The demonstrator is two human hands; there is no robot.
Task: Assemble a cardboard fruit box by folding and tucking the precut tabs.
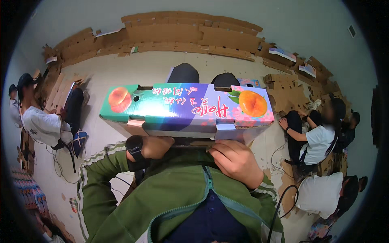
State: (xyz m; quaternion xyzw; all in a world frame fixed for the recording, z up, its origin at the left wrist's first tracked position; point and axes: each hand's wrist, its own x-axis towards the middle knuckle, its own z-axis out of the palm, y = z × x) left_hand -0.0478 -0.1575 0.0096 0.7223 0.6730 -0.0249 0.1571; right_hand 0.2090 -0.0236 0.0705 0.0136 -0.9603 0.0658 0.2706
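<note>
A long cardboard carton (178,121), printed green, purple and pink with orange fruit pictures, lies across my lap. Its printed top faces up, with cut-out slots along both long edges and a small round hole near the left end. At the carton's near side, my left hand (156,146), with a black watch on the wrist, is closed at the near edge; its fingertips are partly hidden. My right hand (237,162) has its fingers curled round the near edge further right. Between both hands shows a dark strip of the carton's near side.
Beyond the carton are my dark-clad knees (184,75). Flattened brown cardboard (162,34) lines the far wall. One person (42,121) sits at the left, another (318,137) at the right beside stacked cardboard (287,91). A white cushion (320,194) and black cables lie near right.
</note>
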